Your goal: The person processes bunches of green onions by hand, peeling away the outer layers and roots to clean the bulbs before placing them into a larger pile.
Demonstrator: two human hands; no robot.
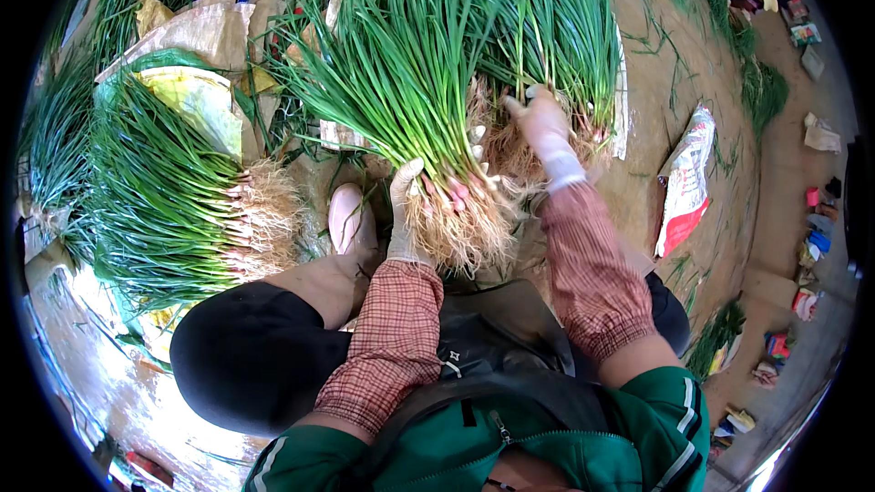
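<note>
My left hand (406,205), in a pale glove, is closed round a thick bunch of spring onions (401,82). Its pinkish bulbs and tangled pale roots hang toward me, and the long green leaves fan out away from me. Gloved fingertips show on the bunch's right side. To the right, my right hand (544,128), also gloved, reaches into a second heap of spring onions (570,36). Thumb and forefinger close in around stems near the root end; the other fingers are partly hidden. Both forearms wear checked red sleeves.
Another pile of spring onions (173,200) lies at my left, roots pointing right. Behind it are crumpled sacks (196,36). A white and red sack (688,178) lies on the floor to the right. A pink shoe (351,219) is beside my left hand. Small items line the far right edge.
</note>
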